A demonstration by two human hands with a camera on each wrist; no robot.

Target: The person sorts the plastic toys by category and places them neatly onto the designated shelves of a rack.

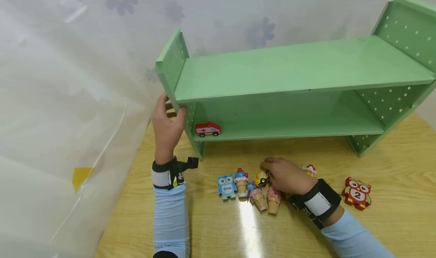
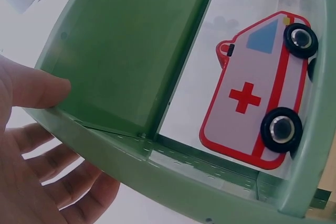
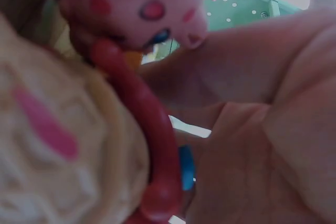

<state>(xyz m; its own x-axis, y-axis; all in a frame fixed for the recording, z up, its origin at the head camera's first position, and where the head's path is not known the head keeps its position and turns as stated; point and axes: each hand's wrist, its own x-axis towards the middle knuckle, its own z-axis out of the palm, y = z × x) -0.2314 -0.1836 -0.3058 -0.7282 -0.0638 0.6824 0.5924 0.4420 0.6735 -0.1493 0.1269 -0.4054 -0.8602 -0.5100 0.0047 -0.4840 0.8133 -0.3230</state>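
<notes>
My left hand grips the left side panel of a green shelf, thumb inside and fingers round the outer edge. Near that hand, a red-and-white toy ambulance stands on the lower board; it appears large in the left wrist view. My right hand is down among small toys on the table, its fingers curled at a yellow toy car and partly hiding it. Its thumb reaches behind blurred toys in the right wrist view. Pink ice-cream cone toys lie just below this hand.
A blue owl marked One and a cone toy with a red ball on top lie left of the pile. To the right lies a red owl marked 2. White flowered sheeting hangs behind and left of the wooden table.
</notes>
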